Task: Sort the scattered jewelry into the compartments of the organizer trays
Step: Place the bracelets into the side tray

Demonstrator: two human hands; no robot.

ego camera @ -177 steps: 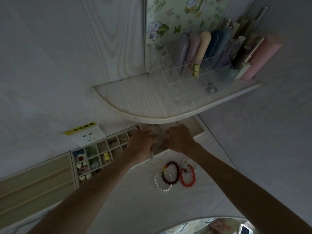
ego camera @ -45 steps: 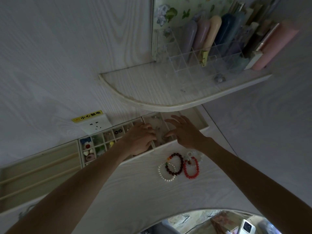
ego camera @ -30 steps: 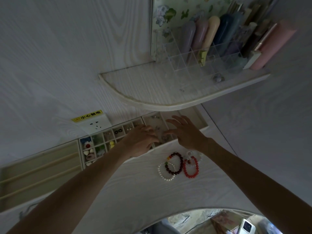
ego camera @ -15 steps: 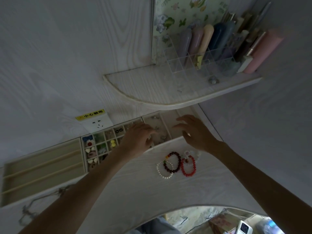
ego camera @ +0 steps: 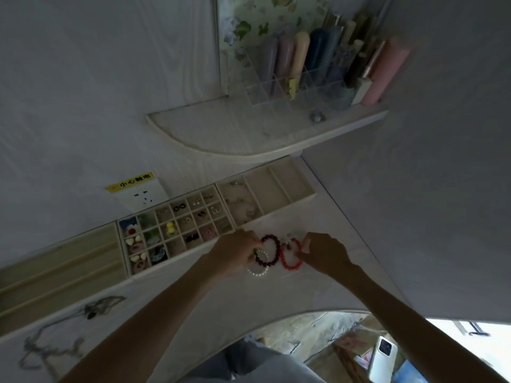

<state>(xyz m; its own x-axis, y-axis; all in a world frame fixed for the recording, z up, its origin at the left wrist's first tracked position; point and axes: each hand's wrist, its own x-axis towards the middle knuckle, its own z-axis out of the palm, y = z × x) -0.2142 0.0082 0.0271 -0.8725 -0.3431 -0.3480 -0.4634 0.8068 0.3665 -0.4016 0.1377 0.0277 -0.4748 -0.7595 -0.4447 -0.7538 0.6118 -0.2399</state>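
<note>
Three bead bracelets lie bunched on the tabletop (ego camera: 210,308) just in front of the trays: a dark red bracelet (ego camera: 267,250) in the middle, a bright red bracelet (ego camera: 290,258) touching its right side, and a white pearl bracelet (ego camera: 258,268) partly under your left hand (ego camera: 233,252). That hand is curled at the dark one's left edge and seems to pinch it. Your right hand (ego camera: 325,252) has its fingers curled at the bright red one's right rim; whether it truly grips, you cannot tell from here.

The grid tray (ego camera: 177,230) already holds small pieces in most cells, and the right-hand long tray (ego camera: 265,194) has jewelry in its left lane only, so the small items look largely sorted. The bracelets remain, and so does a dark chain (ego camera: 91,309) lying on the tabletop at far left. The left long tray (ego camera: 55,266) appears unfilled.

The shelf (ego camera: 249,134) overhangs the right tray, so headroom there looks tight. The nearer tabletop offers free room.
</note>
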